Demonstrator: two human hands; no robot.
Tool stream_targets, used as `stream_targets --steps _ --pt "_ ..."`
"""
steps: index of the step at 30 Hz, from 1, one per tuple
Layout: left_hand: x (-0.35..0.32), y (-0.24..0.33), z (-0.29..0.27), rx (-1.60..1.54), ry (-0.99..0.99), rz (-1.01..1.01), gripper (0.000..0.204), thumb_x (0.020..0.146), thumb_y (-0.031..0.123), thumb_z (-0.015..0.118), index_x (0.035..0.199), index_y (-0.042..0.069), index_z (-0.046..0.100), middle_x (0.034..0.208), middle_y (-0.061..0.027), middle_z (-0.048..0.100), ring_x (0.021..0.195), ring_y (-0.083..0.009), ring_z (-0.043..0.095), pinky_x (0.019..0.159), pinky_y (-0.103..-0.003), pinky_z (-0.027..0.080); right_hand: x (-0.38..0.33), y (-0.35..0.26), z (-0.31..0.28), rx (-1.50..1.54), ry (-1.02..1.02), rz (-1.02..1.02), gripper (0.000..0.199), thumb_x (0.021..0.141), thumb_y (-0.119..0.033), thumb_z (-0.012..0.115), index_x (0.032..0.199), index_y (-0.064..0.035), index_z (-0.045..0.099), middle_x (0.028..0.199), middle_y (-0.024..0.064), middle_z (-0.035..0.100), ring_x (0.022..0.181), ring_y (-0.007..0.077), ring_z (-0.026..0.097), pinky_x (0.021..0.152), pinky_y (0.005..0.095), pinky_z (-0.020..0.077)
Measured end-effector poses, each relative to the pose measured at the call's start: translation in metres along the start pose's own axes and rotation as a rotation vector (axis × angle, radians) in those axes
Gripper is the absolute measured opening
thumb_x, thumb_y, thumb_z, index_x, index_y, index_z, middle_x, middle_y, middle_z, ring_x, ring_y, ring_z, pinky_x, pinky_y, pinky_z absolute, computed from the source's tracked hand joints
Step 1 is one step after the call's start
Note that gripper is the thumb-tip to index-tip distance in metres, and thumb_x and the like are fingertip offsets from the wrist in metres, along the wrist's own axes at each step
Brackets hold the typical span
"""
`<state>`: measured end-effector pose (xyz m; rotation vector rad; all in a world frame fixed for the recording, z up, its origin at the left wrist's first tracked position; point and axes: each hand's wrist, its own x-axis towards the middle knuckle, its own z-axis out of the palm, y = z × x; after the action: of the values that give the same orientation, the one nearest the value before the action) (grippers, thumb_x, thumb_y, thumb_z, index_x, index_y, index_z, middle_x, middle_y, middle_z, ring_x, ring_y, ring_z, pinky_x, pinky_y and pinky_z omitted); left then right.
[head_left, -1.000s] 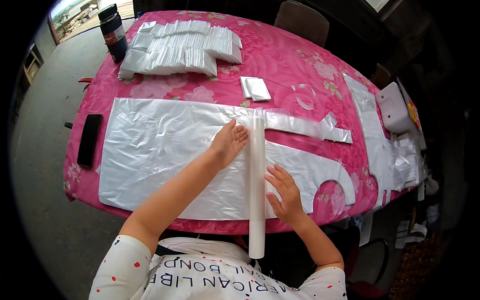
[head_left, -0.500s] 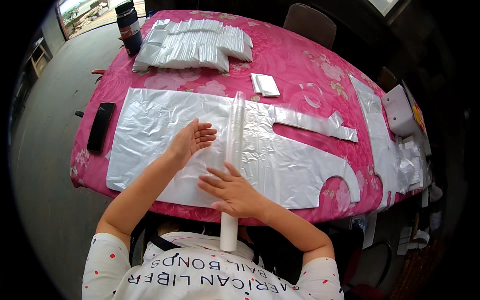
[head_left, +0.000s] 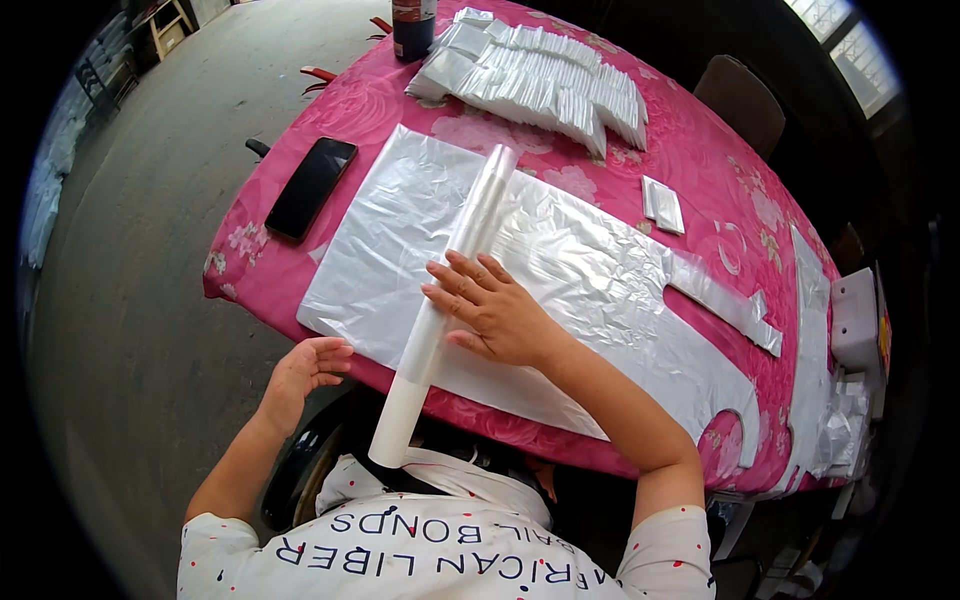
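A long tube (head_left: 400,425) lies slantwise across a flat silvery-white plastic bag (head_left: 580,270) with cut-out handles at its right end. Clear film appears wrapped round most of the tube, and its bare white near end juts past the table edge toward me. My right hand (head_left: 497,312) rests on the middle of the tube, palm down with fingers spread. Off the near left table edge, my left hand (head_left: 302,380) is held in the air, empty, its fingers loosely bent and apart, close to the bag's near left corner.
Folded white plastic packets (head_left: 540,85) are piled at the back, beside a dark bottle (head_left: 413,30). Small folded packets (head_left: 662,205) lie farther right. A black phone (head_left: 311,188) lies on the left of the pink tablecloth (head_left: 255,225). More plastic (head_left: 808,340) and a white box (head_left: 856,315) occupy the right edge.
My left hand has left the bag and moved toward me, past the table edge. The right hand has slid farther up the tube. The tube lies more slanted, and the whole view has turned.
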<state>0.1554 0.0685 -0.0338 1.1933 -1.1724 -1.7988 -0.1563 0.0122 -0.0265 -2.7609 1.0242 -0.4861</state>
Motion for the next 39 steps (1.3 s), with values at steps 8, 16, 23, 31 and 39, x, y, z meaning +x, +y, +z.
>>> stream_targets --steps 8,16,23,31,39 --pt "-0.024 0.012 0.023 0.835 0.143 0.181 0.065 0.08 0.019 0.064 0.131 -0.004 0.03 0.118 -0.0186 0.046 0.107 -0.0292 0.049 0.086 -0.037 0.043 0.145 -0.03 0.047 0.02 0.036 0.176 0.041 0.084 -0.028 0.052 0.116 -0.003 0.055 0.128 0.0139 0.049 0.128 0.029 0.033 0.108 0.0457 0.0187" --pt "-0.018 0.0 0.011 0.439 0.153 -0.003 0.068 0.07 0.01 0.071 0.128 -0.001 0.038 0.108 -0.013 0.055 0.094 -0.0215 0.057 0.081 -0.033 0.046 0.153 -0.044 0.086 0.449 0.739 0.672 0.073 0.076 -0.01 0.056 0.138 0.002 0.02 0.143 0.0257 0.016 0.135 0.0357 0.014 0.11 0.0449 0.0123" --pt "-0.011 0.005 0.032 -1.076 -0.691 -0.213 0.072 0.074 0.03 0.066 0.129 -0.005 0.037 0.108 -0.0162 0.059 0.079 -0.0176 0.061 0.067 -0.029 0.052 0.116 -0.052 0.013 2.249 0.711 0.475 0.064 0.078 -0.023 0.067 0.124 0.0013 0.031 0.095 0.0109 0.057 0.085 0.0169 0.059 0.076 0.0299 0.0508" --pt "0.014 0.034 0.077 -0.238 -0.472 -0.226 0.053 0.07 0.022 0.071 0.112 -0.001 0.047 0.077 -0.0056 0.054 0.064 -0.0119 0.055 0.058 -0.026 0.048 0.067 -0.044 -0.023 1.813 0.819 0.555 0.063 0.077 -0.023 0.067 0.122 0.0009 0.03 0.086 0.0075 0.054 0.077 0.0153 0.057 0.071 0.0308 0.0504" --pt "0.023 0.016 0.096 -0.368 -0.624 -0.311 0.055 0.075 0.036 0.067 0.112 0.002 0.045 0.082 -0.0066 0.055 0.066 -0.0131 0.056 0.058 -0.027 0.049 0.024 -0.065 -0.013 1.879 0.878 0.746 0.059 0.078 -0.019 0.066 0.121 0.0013 0.031 0.085 0.0072 0.052 0.075 0.0151 0.057 0.069 0.0308 0.0508"
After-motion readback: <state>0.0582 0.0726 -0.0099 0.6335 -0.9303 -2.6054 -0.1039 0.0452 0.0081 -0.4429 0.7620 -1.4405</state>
